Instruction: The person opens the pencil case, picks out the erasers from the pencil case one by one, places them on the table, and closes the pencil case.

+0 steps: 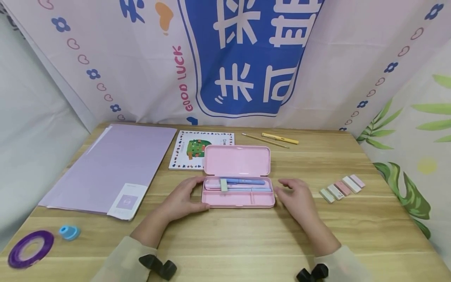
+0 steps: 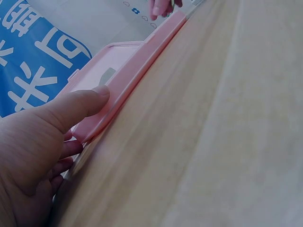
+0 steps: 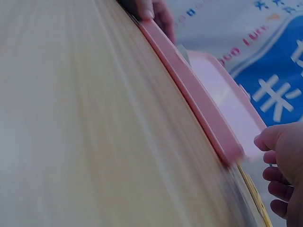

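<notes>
A pink pencil case (image 1: 227,200) lies with its lid (image 1: 237,161) raised toward the back. Inside it are a blue pen (image 1: 246,181), a pale blue pen (image 1: 255,189) and a light green block (image 1: 224,185) like an eraser. My left hand (image 1: 183,199) grips the left end, its thumb on the front wall in the left wrist view. My right hand (image 1: 298,199) is beside the right end, fingers loosely bent and holding nothing. In the right wrist view, a small gap shows between its thumb and the case.
Behind the case are a notebook (image 1: 183,150), a thin gold stick (image 1: 264,140) and a yellow pen (image 1: 282,138). Several small erasers (image 1: 342,188) lie in a row at right. A purple folder (image 1: 119,164), purple tape ring (image 1: 15,254) and blue cap-like piece (image 1: 69,232) are left.
</notes>
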`<state>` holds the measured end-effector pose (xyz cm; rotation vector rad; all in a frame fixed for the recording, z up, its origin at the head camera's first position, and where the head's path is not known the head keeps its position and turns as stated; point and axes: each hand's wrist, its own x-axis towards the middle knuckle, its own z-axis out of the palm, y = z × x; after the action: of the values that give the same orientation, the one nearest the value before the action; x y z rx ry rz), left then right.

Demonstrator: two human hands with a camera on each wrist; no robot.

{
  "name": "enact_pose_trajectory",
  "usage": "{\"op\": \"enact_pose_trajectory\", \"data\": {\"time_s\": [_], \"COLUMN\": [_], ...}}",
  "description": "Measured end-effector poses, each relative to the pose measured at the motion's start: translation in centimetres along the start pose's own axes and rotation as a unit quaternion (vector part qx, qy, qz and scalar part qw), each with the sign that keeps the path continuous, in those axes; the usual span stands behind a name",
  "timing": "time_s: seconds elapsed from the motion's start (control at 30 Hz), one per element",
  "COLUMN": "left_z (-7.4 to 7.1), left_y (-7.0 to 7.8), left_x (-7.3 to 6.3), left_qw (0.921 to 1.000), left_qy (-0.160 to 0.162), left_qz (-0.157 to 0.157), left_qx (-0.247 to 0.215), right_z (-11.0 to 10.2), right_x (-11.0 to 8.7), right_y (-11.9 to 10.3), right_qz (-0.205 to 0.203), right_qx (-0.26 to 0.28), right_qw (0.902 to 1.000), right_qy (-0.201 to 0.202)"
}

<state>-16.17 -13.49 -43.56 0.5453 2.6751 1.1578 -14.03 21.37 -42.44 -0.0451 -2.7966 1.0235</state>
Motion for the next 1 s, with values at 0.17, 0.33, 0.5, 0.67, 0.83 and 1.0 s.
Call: {"op": "enact_pose_trajectory", "data": {"time_s": [0.17,0.33,0.5,0.67,0.83,1.0], "left_z": [0.0,0.0,0.0,0.0,0.0,0.0], "left_y": [-0.1,-0.1,-0.1,-0.1,-0.1,-0.1], "left_x": [0.0,-0.1,-0.1,-0.1,-0.1,-0.1], "left_qw": [1.0000,1.0000,0.9999,0.9998,0.9997,0.9998], "left_qy": [0.004,0.003,0.008,0.013,0.015,0.012], "left_qz": [0.006,0.006,0.009,0.016,0.017,0.017], "left_qx": [0.000,-0.001,0.002,0.005,0.007,0.005], "right_z": [2.4,4.5,6.3,7.5,8.2,8.6], "right_x": [0.1,0.0,-0.1,0.0,0.0,0.1], "right_y": [-2.8,-5.3,-7.4,-8.8,-9.6,-10.2], "right_qz": [-0.039,-0.078,-0.093,-0.104,-0.113,-0.114], "right_qx": [0.021,0.028,0.012,-0.012,-0.050,-0.074], "right_qw": [0.9989,0.9962,0.9947,0.9928,0.9904,0.9891], "right_qy": [-0.014,-0.028,-0.043,-0.058,-0.062,-0.056]}}
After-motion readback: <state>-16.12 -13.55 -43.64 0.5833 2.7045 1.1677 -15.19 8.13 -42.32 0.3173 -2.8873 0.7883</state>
